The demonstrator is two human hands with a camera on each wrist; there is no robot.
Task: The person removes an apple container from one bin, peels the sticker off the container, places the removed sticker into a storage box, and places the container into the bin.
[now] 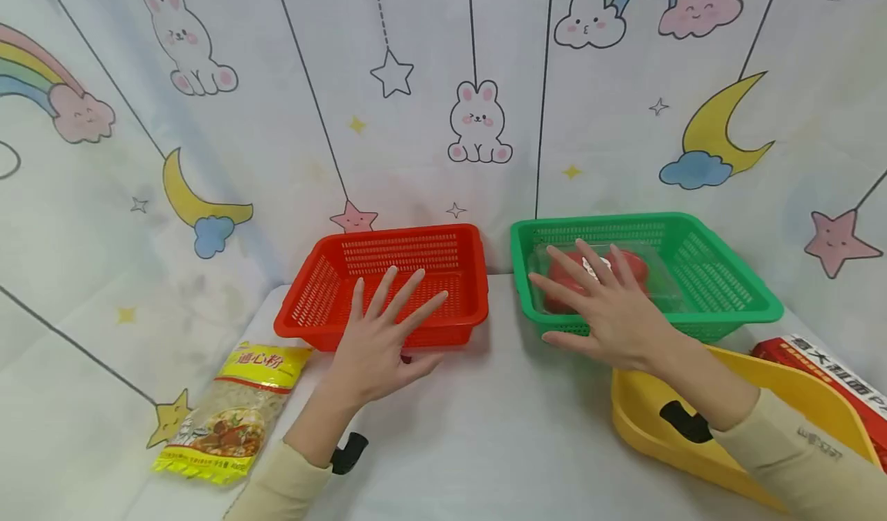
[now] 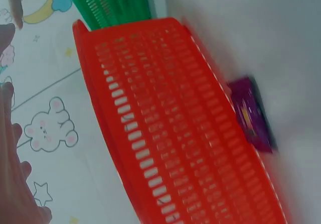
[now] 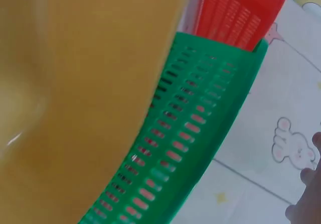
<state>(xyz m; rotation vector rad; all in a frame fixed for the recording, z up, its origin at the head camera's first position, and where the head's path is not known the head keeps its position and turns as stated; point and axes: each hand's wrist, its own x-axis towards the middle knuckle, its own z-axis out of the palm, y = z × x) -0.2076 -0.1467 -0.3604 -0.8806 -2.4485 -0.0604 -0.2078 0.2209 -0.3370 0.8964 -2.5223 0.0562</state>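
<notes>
My left hand is spread with straight fingers above the front of a red plastic basket, holding nothing. A small purple packet lies at the foot of that basket in the left wrist view; in the head view my hand mostly hides it. My right hand is likewise spread, over the front edge of a green plastic basket. Inside the green basket sits a clear plastic pack of red produce, partly covered by my fingers; its exact kind cannot be told.
A yellow bag of dried pasta lies left of the red basket. At the right, a yellow bin stands under my right forearm, with a red and white box beyond it. A printed cloth hangs behind the baskets.
</notes>
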